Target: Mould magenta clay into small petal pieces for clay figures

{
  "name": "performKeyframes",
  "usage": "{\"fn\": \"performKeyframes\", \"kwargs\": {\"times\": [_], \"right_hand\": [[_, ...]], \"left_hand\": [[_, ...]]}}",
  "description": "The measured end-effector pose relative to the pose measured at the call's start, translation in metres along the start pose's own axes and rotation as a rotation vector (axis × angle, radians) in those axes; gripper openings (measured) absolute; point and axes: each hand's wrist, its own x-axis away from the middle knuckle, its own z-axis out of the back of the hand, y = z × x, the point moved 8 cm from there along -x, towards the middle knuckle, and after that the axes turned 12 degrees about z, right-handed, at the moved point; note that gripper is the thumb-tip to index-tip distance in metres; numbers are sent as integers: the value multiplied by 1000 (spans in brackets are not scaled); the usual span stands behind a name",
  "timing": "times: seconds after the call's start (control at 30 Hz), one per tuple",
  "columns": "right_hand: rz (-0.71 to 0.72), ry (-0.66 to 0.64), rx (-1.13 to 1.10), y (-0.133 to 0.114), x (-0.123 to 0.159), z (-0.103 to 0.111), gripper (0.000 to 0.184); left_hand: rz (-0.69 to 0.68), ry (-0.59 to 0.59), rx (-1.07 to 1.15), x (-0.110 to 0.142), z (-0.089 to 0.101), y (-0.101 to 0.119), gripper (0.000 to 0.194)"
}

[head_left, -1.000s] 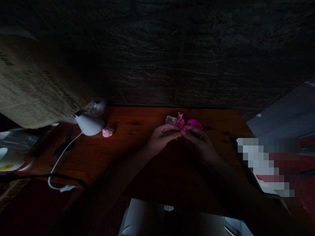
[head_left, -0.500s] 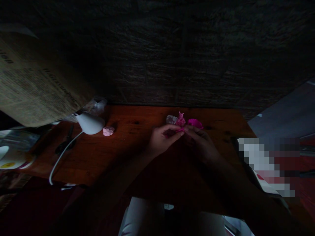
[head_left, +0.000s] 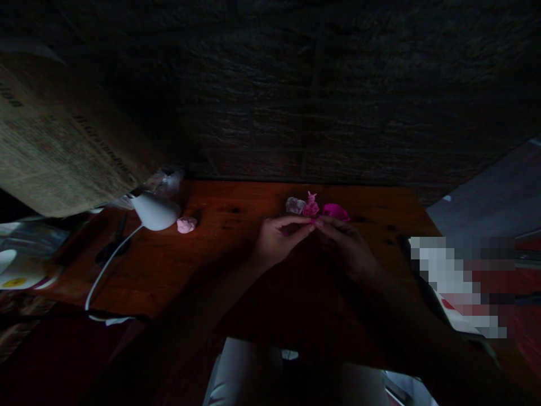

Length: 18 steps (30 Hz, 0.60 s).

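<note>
Over the wooden table, my left hand [head_left: 279,237] and my right hand [head_left: 344,242] meet fingertip to fingertip. Both pinch a small bright pink piece [head_left: 313,221] that looks like modelling clay; most of it is hidden by the fingers. Just beyond the hands stands a pink figure [head_left: 311,204] with thin prongs at its top. A flat magenta piece with a ruffled edge [head_left: 336,212] lies right of it, and a clear plastic lump or wrapper [head_left: 295,206] is at its left. Farther left rests a pale pink clay lump [head_left: 186,225].
Beside the pale lump is a white lamp-like cone [head_left: 155,212] with a white cable [head_left: 101,276]. Dark scissors [head_left: 112,248] lie near the cable. A newsprint-patterned shade [head_left: 71,135] hangs at left. The brick-patterned wall [head_left: 274,113] borders the wooden table [head_left: 220,203] at the back.
Both hands stay almost in place, still pinching the pink piece. Only slight finger movement shows, and less of the piece is visible now.
</note>
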Motion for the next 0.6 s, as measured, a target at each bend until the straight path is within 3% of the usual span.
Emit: {"fn": "performKeyframes", "kwargs": {"times": [0.6], "right_hand": [[13,-35,9,-1,0,-2,25]], "left_hand": [[272,-138,257,-6,-8,-14,29]]}}
